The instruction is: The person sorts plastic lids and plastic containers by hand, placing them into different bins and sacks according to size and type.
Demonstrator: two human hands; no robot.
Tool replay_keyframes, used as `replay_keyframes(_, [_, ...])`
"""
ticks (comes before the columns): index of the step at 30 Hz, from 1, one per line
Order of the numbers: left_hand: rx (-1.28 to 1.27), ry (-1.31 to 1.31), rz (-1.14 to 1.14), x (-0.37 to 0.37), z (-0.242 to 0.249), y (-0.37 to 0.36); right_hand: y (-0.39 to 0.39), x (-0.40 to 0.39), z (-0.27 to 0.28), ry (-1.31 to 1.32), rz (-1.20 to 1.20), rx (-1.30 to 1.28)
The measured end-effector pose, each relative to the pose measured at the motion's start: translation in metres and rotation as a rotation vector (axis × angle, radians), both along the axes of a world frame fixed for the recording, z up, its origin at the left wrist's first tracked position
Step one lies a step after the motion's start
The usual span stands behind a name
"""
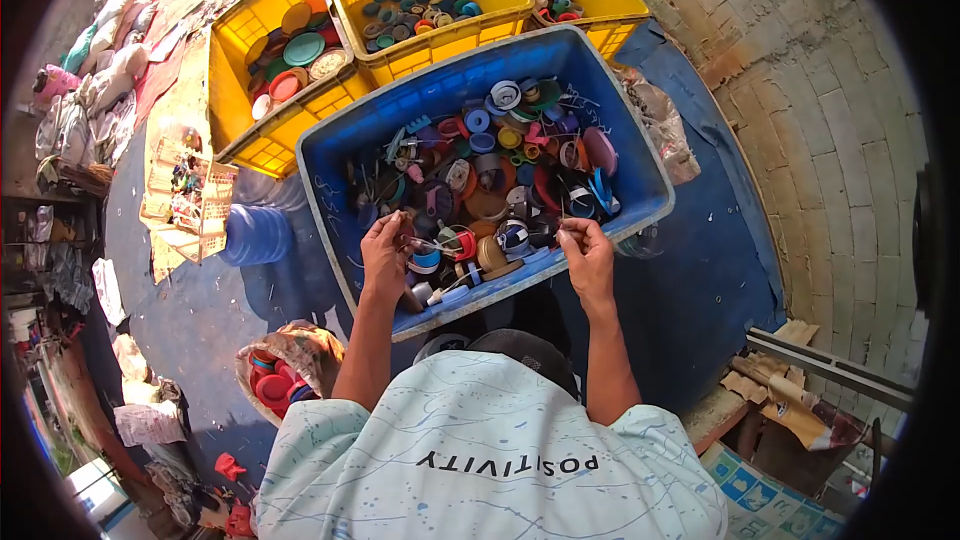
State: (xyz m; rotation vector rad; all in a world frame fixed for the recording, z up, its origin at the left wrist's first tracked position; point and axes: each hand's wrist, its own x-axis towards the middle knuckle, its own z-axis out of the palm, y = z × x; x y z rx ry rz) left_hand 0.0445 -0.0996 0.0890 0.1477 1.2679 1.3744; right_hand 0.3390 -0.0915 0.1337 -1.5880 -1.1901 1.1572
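My left hand (382, 252) is over the near left part of a big blue crate (318, 195), thumb and fingers pinched together. A small, partly hidden piece seems to be at its fingertips; I cannot make out what it is. At the crate's near right side, my right hand (590, 262) is also closed in a pinch, and whatever is in it is too small to name. Between and beyond the hands lies a mixed heap of plastic lids and caps (487, 205). A striped round piece (513, 237) and a tan round cap (491, 254) lie near the front.
Behind the blue crate stand a left yellow crate (228, 105), a middle yellow crate (440, 45) and a right yellow crate (612, 2), each holding lids. A sack (320, 350) with red lids, a blue water jug (256, 236) and a cream basket (213, 205) are at left. A block wall (830, 120) rises at right.
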Motion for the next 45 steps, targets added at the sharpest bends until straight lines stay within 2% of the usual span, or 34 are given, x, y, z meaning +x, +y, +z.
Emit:
replay_keyframes(3, [0.012,0.013,0.132,0.0,0.006,-0.018,0.051,-0.022,-0.022,-0.105,0.4,-0.112])
replay_keyframes(4, [0.002,0.012,0.183,0.006,0.005,-0.024,0.065,-0.028,-0.038,-0.165,0.562,-0.053])
replay_keyframes(8, [-0.062,0.026,0.446,0.04,0.016,-0.045,0.109,-0.062,-0.092,-0.362,1.012,-0.264])
replay_keyframes(9, [-0.066,0.024,0.513,0.053,0.021,-0.05,0.113,-0.069,-0.107,-0.399,1.099,-0.317])
replay_keyframes(13, [-0.051,0.068,0.687,0.102,0.042,-0.062,0.116,-0.095,-0.153,-0.588,1.171,-0.423])
replay_keyframes(17, [-0.069,0.092,0.798,0.131,0.046,-0.081,0.098,-0.097,-0.174,-0.516,0.991,-0.453])
replay_keyframes(20, [-0.092,0.097,0.814,0.137,0.042,-0.086,0.101,-0.098,-0.181,-0.517,0.962,-0.576])
replay_keyframes(22, [-0.114,0.088,0.785,0.139,0.035,-0.085,0.104,-0.095,-0.178,-0.494,0.944,-0.57])
replay_keyframes(24, [-0.159,0.151,0.71,0.14,0.028,-0.077,0.111,-0.085,-0.168,-0.492,0.936,-0.54])
replay_keyframes(27, [-0.213,0.304,0.551,0.135,0.025,-0.055,0.124,-0.066,-0.124,-0.276,0.889,-0.594])
replay_keyframes(31, [-0.123,0.438,0.325,0.129,0.011,-0.026,0.137,-0.033,-0.099,-0.166,0.856,-0.429])
replay_keyframes(35, [-0.118,0.621,0.062,0.13,0.015,0.003,0.134,-0.007,-0.062,0.05,0.752,-0.422])
replay_keyframes(38, [-0.025,0.631,-0.052,0.131,0.012,0.02,0.133,0.009,-0.048,0.068,0.7,-0.406])
replay_keyframes(39, [-0.025,0.478,-0.039,0.128,0.013,0.024,0.133,0.012,-0.04,0.041,0.658,-0.402])
replay_keyframes(43, [-0.166,0.503,0.065,0.116,-0.01,0.025,0.135,0.035,-0.025,0.161,0.424,-0.385])
replay_keyframes(45, [-0.172,0.527,-0.001,0.112,-0.028,0.021,0.141,0.053,-0.041,0.156,0.333,-0.341])
